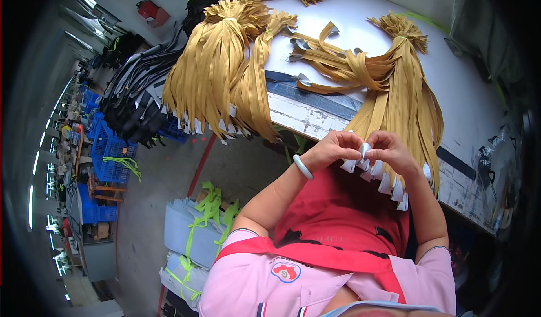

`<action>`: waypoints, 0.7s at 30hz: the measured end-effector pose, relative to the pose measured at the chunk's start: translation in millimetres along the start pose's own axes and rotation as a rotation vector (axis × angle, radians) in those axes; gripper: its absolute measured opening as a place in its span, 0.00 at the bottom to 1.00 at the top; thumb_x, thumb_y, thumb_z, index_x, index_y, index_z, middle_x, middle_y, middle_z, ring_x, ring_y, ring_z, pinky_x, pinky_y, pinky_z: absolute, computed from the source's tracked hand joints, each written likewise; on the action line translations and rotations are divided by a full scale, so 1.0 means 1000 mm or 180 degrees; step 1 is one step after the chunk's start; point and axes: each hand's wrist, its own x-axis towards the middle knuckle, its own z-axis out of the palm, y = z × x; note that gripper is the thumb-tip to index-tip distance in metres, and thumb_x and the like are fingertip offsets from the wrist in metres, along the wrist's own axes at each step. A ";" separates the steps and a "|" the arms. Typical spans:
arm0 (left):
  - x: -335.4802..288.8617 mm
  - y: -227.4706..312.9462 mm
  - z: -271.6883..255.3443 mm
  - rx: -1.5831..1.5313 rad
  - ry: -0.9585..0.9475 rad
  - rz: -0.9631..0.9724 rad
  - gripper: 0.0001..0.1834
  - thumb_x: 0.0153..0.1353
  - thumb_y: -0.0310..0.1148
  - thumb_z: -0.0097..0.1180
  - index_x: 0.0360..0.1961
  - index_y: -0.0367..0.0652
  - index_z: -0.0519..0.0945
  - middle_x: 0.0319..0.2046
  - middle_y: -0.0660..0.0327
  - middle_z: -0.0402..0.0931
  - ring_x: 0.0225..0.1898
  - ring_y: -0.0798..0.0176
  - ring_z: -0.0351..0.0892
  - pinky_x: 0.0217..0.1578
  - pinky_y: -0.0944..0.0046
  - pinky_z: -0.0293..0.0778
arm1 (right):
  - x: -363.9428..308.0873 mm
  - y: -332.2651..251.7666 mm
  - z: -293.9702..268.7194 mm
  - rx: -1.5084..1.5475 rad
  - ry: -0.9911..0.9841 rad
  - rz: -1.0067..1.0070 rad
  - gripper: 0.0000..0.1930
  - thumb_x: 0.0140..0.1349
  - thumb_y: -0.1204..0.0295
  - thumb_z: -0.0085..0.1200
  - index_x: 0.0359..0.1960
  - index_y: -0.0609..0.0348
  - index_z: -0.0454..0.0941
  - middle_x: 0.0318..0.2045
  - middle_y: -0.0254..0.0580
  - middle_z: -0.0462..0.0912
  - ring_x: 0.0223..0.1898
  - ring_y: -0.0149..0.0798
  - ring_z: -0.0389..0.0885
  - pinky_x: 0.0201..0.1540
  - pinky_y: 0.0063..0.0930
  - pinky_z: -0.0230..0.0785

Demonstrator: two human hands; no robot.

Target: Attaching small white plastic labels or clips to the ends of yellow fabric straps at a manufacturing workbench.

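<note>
My left hand [335, 149] and my right hand [393, 152] meet at the table's near edge, each with thumb and fingertips pinched. Between them they hold a small whitish tab [365, 147] at the end of a golden strip; fingers hide part of it. A bundle of long golden fabric strips [410, 94], tied near its far end, drapes toward me beneath my hands. Several white end tabs [385, 183] hang from it over the edge. More golden strips [332, 57] with greyish ends lie curled to the left of this bundle.
Another large tied golden bundle [217, 71] hangs over the white table [355, 12] at left. Black straps [135, 102] are heaped beyond it. Pale blue stacks tied with green strips [191, 232] stand on the floor at lower left. Blue crates [110, 153] are farther left.
</note>
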 end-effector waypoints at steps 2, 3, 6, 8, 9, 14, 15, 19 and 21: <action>-0.001 0.002 0.001 0.0080 0.0034 0.0019 0.09 0.59 0.23 0.63 0.41 0.37 0.80 0.35 0.63 0.81 0.38 0.70 0.81 0.42 0.71 0.76 | -0.001 -0.004 0.002 0.0048 -0.0041 0.0001 0.10 0.57 0.74 0.66 0.34 0.62 0.77 0.28 0.36 0.81 0.27 0.27 0.80 0.30 0.20 0.74; -0.002 0.003 0.002 0.0164 0.0050 0.0025 0.08 0.59 0.23 0.63 0.40 0.37 0.80 0.35 0.63 0.81 0.37 0.70 0.81 0.42 0.71 0.75 | -0.001 -0.006 0.004 0.0101 -0.0063 -0.0007 0.10 0.57 0.73 0.67 0.33 0.62 0.77 0.27 0.37 0.82 0.26 0.27 0.80 0.30 0.20 0.74; -0.003 0.003 0.006 0.0090 0.0223 0.0110 0.07 0.58 0.23 0.63 0.38 0.38 0.80 0.34 0.64 0.81 0.36 0.71 0.80 0.40 0.72 0.75 | 0.001 -0.009 0.004 0.0245 -0.0099 0.0000 0.10 0.57 0.74 0.66 0.33 0.61 0.76 0.27 0.36 0.81 0.27 0.27 0.80 0.29 0.19 0.75; -0.005 0.004 0.009 0.0177 0.0351 0.0183 0.07 0.58 0.22 0.63 0.38 0.37 0.80 0.34 0.64 0.81 0.35 0.71 0.80 0.39 0.72 0.75 | 0.000 -0.013 0.007 0.0193 -0.0016 0.0013 0.10 0.58 0.74 0.66 0.32 0.61 0.75 0.27 0.36 0.81 0.27 0.26 0.80 0.29 0.19 0.75; -0.006 0.005 0.011 0.0268 0.0477 0.0258 0.07 0.58 0.22 0.63 0.38 0.37 0.80 0.33 0.64 0.81 0.34 0.72 0.80 0.38 0.73 0.75 | 0.000 -0.013 0.010 0.0137 0.0067 0.0021 0.10 0.58 0.74 0.66 0.32 0.61 0.74 0.26 0.35 0.80 0.27 0.26 0.80 0.28 0.19 0.75; -0.004 -0.002 0.025 0.0785 0.1337 0.0801 0.05 0.55 0.17 0.61 0.33 0.35 0.79 0.30 0.63 0.80 0.33 0.72 0.80 0.35 0.71 0.77 | 0.003 -0.013 0.026 -0.1127 0.0769 -0.0287 0.08 0.61 0.75 0.61 0.31 0.62 0.72 0.25 0.36 0.79 0.26 0.27 0.80 0.27 0.22 0.73; -0.003 -0.008 0.029 0.0827 0.1589 0.0881 0.05 0.55 0.16 0.59 0.32 0.34 0.78 0.29 0.62 0.79 0.32 0.71 0.80 0.33 0.70 0.77 | 0.005 -0.011 0.032 -0.1511 0.0948 -0.0401 0.07 0.60 0.77 0.59 0.31 0.62 0.72 0.25 0.38 0.79 0.25 0.31 0.80 0.27 0.26 0.72; 0.004 -0.017 0.030 0.2701 0.2059 0.1732 0.02 0.57 0.16 0.58 0.31 0.33 0.78 0.29 0.62 0.77 0.28 0.71 0.81 0.29 0.72 0.77 | 0.023 0.004 0.048 -0.3618 0.1671 -0.1479 0.06 0.57 0.78 0.56 0.31 0.62 0.70 0.24 0.44 0.76 0.25 0.45 0.78 0.28 0.35 0.70; 0.008 -0.017 0.031 0.3027 0.2297 0.1956 0.03 0.59 0.17 0.58 0.35 0.33 0.79 0.30 0.63 0.76 0.28 0.71 0.80 0.29 0.71 0.78 | 0.029 0.016 0.046 -0.3036 0.2066 -0.1491 0.06 0.55 0.77 0.55 0.31 0.61 0.69 0.25 0.49 0.73 0.27 0.57 0.74 0.30 0.42 0.69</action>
